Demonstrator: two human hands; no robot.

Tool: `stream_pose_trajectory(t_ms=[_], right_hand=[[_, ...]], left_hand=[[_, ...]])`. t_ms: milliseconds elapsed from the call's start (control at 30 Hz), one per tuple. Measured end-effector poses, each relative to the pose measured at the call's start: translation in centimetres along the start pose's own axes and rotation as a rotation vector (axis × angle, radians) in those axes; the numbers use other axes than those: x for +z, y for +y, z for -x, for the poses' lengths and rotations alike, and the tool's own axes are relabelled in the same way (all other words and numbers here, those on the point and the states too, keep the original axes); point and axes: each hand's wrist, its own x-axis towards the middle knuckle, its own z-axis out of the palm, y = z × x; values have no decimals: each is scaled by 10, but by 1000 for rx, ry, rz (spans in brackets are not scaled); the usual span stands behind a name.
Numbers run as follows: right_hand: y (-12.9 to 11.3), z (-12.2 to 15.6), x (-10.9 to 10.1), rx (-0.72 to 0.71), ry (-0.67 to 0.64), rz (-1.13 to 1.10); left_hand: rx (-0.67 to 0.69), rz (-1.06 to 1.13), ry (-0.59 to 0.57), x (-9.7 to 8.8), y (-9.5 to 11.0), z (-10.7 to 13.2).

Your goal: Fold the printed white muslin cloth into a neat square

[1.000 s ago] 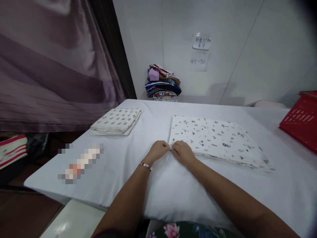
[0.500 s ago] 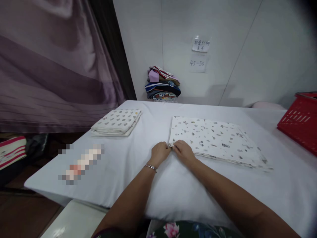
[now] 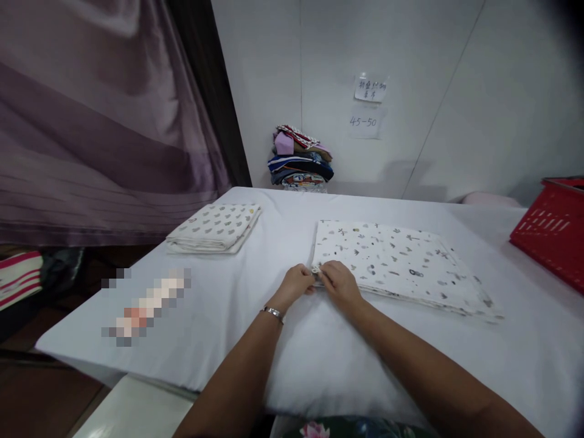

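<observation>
A white printed cloth (image 3: 387, 261), folded into a flat rectangle of several layers, lies in front of me and to the right. Both of my hands meet at its near left corner. My left hand (image 3: 296, 281) is closed, its fingertips pinching the corner's edge. Pressed close beside it, my right hand (image 3: 340, 283) also pinches the corner between thumb and fingers. A bit of the corner bunches up between the two hands; the fingertips partly hide it. Another folded white cloth (image 3: 216, 225) with grey motifs rests on the left side of the table.
A white-covered table (image 3: 292, 225) spans the view. On it at left is a pixelated patch (image 3: 150, 304) I cannot make out. A red plastic basket (image 3: 550, 234) stands at the right edge. Behind, stacked folded fabrics (image 3: 301, 159) sit by the wall; a curtain (image 3: 100, 121) hangs left.
The view has shifted slightly. My hands stay at the cloth's near left corner, with a little more of the corner bunched up between the fingers.
</observation>
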Motion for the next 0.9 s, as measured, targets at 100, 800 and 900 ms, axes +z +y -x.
stream_pose_trajectory(t_ms=[100,800,900], right_hand=[[-1,3,3,-55,-90,72],[-4,15,5,-128,-160,79],[-1,22,-5,-168,-150,71]], left_hand=[[-28,86,-8,-1,-3,2],[59,-118,77,-1,-14,8],[112,-257,114,-5,-17,6]])
